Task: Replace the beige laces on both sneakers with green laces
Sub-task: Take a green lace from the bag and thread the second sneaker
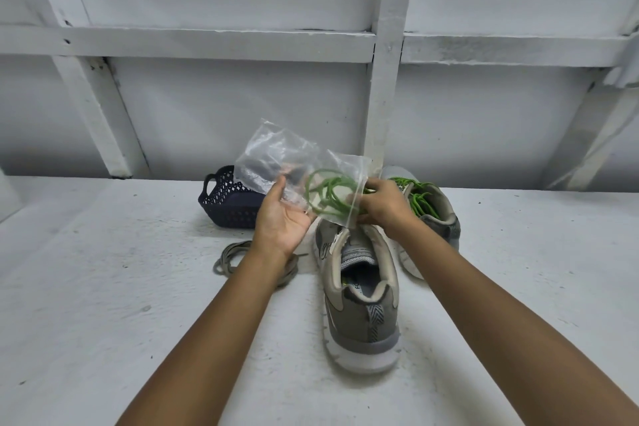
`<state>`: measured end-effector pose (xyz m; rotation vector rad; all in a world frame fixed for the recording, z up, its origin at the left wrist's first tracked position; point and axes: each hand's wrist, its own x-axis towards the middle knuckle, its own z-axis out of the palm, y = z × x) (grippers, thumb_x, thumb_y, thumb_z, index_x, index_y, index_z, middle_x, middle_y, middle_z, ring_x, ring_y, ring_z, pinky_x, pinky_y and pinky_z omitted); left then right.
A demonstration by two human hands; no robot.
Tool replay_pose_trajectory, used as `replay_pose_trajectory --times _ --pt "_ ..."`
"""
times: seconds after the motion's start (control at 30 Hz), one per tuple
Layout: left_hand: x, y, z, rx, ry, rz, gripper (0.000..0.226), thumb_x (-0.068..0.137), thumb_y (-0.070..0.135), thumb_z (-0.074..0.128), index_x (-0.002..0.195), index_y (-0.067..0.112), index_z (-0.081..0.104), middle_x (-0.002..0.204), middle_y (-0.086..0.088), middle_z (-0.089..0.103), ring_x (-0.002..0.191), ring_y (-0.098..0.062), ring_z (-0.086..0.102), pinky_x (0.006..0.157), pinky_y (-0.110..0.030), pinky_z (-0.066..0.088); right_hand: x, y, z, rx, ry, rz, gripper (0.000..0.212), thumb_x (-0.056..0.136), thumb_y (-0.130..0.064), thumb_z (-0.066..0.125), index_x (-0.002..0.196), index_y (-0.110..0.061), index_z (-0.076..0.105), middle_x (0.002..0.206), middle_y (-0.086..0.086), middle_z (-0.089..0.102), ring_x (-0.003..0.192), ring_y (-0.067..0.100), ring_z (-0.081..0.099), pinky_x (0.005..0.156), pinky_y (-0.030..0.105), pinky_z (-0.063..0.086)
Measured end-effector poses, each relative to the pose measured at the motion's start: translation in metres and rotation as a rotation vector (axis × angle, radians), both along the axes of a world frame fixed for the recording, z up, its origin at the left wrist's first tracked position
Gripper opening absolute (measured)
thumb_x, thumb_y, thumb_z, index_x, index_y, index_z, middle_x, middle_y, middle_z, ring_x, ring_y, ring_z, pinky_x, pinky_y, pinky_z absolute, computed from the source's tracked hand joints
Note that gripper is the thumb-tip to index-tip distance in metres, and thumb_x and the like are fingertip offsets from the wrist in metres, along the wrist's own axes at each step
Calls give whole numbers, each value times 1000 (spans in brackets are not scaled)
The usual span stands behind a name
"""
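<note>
A clear plastic bag (276,156) with a coiled green lace (328,195) inside hangs above the two sneakers. My left hand (281,218) holds the bag from below, palm up. My right hand (382,202) pinches the green lace at the bag's open right end. The near grey sneaker (359,294) lies heel toward me with no lace in it. Behind my right hand, the far sneaker (428,214) carries a green lace. A loose beige lace (235,258) lies coiled on the white surface, partly under my left forearm.
A dark blue perforated basket (226,199) stands behind my left hand, partly hidden by the bag. A white wall with raised white battens (385,79) rises right behind the surface.
</note>
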<state>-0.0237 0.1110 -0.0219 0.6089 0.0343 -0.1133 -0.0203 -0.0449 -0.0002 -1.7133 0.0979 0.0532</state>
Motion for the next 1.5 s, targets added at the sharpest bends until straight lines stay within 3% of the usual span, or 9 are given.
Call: replay_pose_trajectory --times 0.17,0.27,0.37,0.5,0.57,0.83,1.0,1.27,1.5 --pt "2 12 1 -56 10 56 20 99 26 45 88 21 61 103 -12 69 96 -28 66 82 -46 52 5 -13 5 27 -6 -58 20 90 10 48 101 0 61 79 15 63 61 26 66 47 29 57" --pt "4 26 0 -89 -1 107 19 99 26 45 85 22 58 109 -13 66 102 -31 63 89 -49 49 12 -26 9 -153 -15 -110 20 89 10 45 92 -2 60 74 14 62 57 27 65 53 33 59" --pt "5 42 -5 -99 -16 165 14 97 26 48 89 23 60 115 -12 65 107 -32 63 81 -47 52 17 -33 18 -503 -10 -18 13 88 2 50 91 3 62 79 19 63 63 33 66 71 42 59" --pt "3 60 -13 -140 -13 209 15 97 24 47 95 24 62 121 -12 64 104 -31 65 81 -48 51 8 -20 31 -1182 -131 126 36 90 -24 57 116 1 59 117 20 61 107 34 57 86 34 46" --pt "1 65 -16 -140 -7 226 16 96 24 47 94 24 62 122 -11 63 103 -31 65 81 -47 50 2 -5 34 -1326 -217 170 39 91 -28 56 120 -2 56 123 20 53 114 37 49 93 39 44" --pt "-5 82 -7 -157 -27 279 17 96 22 45 90 22 61 122 -12 63 106 -30 64 81 -48 49 -16 67 27 -1467 -301 900 60 86 -45 63 131 -7 53 127 9 59 117 28 54 96 38 45" --pt "-5 84 -6 -166 -22 278 17 96 21 45 92 22 61 127 -12 60 109 -31 62 86 -48 48 -13 101 -6 -1605 -245 1039 59 84 -52 63 110 1 58 104 10 62 83 23 52 66 28 37" --pt "-4 81 -10 -169 -29 260 17 95 20 46 89 21 62 103 -11 71 104 -32 64 82 -49 49 -23 114 -26 -1636 -473 925 25 90 -17 59 108 0 62 107 15 65 92 29 60 65 28 41" --pt "0 80 -10 -169 -33 265 17 95 19 46 88 21 62 105 -11 71 103 -31 66 84 -50 48 -31 109 -13 -1678 -474 978 6 85 -3 55 84 0 60 67 6 49 55 19 43 42 24 32"
